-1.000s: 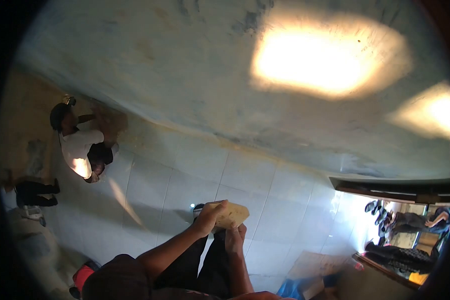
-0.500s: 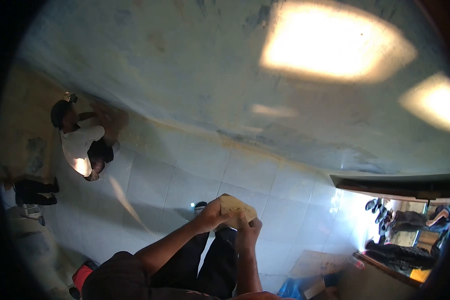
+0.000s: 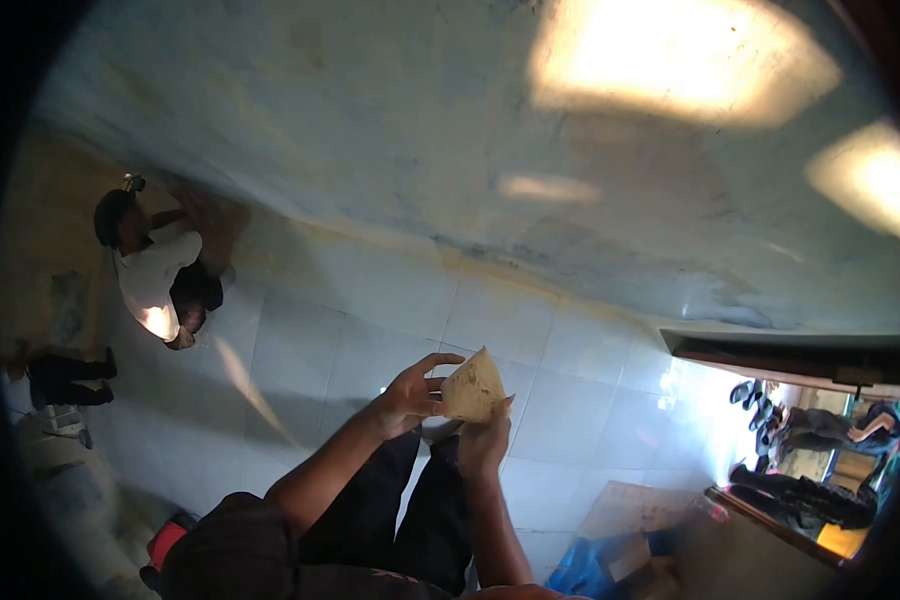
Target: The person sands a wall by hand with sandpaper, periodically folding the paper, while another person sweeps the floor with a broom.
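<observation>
In the middle of the head view, a small folded piece of worn, yellowish sandpaper (image 3: 473,388) with darker scuffs is held up over my legs. My right hand (image 3: 484,445) grips its lower edge, the thumb along the right side. To the left of it, my left hand (image 3: 408,393) has its fingers spread, the fingertips right at the sheet's left edge. Below are my dark trousers (image 3: 425,515) and the pale floor tiles (image 3: 390,340).
A stained, painted wall (image 3: 370,130) with bright sunlight patches rises ahead. A person (image 3: 160,270) in a white shirt crouches by it at left. Cardboard (image 3: 635,508) and blue plastic (image 3: 578,570) lie at lower right, near a doorway with shoes (image 3: 755,410) and people beyond.
The sandpaper has turned from lying flat across both hands to standing more upright. My left hand has loosened from around it and spread its fingers; my right hand still grips it.
</observation>
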A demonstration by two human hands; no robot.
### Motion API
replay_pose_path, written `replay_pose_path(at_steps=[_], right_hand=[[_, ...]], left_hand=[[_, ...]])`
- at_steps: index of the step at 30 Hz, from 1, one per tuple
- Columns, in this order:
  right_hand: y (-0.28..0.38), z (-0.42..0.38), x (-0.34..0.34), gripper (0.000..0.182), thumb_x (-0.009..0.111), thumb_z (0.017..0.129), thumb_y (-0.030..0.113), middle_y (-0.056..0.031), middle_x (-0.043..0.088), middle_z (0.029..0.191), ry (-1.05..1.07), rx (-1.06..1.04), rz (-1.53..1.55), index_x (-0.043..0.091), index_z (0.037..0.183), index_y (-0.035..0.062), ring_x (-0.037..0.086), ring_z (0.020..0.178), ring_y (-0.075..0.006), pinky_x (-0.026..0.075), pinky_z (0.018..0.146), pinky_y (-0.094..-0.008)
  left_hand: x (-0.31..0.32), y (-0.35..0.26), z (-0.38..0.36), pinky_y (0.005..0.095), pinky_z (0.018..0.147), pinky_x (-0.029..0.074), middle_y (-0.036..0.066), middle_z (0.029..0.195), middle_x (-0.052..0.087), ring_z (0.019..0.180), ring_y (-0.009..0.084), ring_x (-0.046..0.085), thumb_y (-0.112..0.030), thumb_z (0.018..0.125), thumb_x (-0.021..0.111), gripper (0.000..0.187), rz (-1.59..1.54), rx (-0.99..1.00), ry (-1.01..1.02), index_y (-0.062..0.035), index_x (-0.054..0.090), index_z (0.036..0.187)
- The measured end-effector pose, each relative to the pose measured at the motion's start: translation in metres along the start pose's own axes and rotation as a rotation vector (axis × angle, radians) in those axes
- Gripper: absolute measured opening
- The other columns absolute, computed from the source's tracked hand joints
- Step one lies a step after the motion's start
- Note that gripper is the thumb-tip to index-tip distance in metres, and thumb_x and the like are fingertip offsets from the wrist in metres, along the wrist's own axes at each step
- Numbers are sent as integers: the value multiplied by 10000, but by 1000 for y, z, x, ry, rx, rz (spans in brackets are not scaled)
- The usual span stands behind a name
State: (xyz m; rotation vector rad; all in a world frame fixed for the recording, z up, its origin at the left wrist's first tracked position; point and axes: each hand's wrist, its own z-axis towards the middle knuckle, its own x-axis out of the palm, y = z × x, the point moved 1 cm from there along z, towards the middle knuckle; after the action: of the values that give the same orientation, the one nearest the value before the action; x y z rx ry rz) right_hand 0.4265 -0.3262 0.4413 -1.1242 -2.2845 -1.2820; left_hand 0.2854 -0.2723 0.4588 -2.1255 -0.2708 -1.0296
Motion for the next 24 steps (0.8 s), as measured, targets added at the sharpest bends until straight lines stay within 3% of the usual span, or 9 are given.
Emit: replay_pose_path(at_steps=[2,7,10,16,19,22,24], right_hand=[[-18,-7,-1,588,350,988,468,-138,500,1215,-69,-47,-71,404,1272,-44,488,1134,-236,375,976,-375],[-16,-26,7,595,342,991,471,-135,460,1258,-130,-72,-310,324,1338,-12,473,1144,-234,389,964,-365],[-20,-26,0,572,373,989,453,-136,463,1244,-78,-94,-224,322,1334,-1,484,1125,-224,417,921,-357],[-12,-19,-1,451,463,984,327,-145,564,1077,-65,-153,-172,447,1216,-59,580,925,-187,487,713,-296],[7,-24,26,372,484,976,262,-134,599,950,-208,-224,-348,526,1113,-82,598,839,-180,489,638,-279],[14,-19,38,360,459,982,248,-132,604,918,-337,-285,-388,553,1075,-87,599,797,-175,487,621,-275],[30,-10,44,343,472,972,214,-146,607,942,-259,-294,-315,539,1097,-98,611,795,-192,502,620,-300]], left_hand=[[-1,24,1,391,958,471,159,1189,543,1134,277,552,-36,720,765,758,-297,20,-47,-43,337,1346],[3,38,-5,367,909,510,169,1203,542,1114,258,560,-32,746,747,772,-66,88,-122,-36,310,1382],[8,39,-8,339,867,533,183,1136,580,1028,228,602,-33,760,738,763,9,55,-165,-34,311,1392],[9,31,-9,292,754,547,162,961,648,868,191,649,-63,783,734,716,96,-9,-208,-46,339,1380],[3,37,-5,269,689,539,154,937,655,843,173,647,-103,789,743,697,223,-48,-198,-44,354,1365],[4,28,1,248,630,520,141,908,661,782,147,642,-147,792,752,684,377,-10,-162,-41,370,1349],[11,10,11,235,591,501,126,876,664,725,128,630,-169,797,754,676,466,33,-131,-39,376,1343]])
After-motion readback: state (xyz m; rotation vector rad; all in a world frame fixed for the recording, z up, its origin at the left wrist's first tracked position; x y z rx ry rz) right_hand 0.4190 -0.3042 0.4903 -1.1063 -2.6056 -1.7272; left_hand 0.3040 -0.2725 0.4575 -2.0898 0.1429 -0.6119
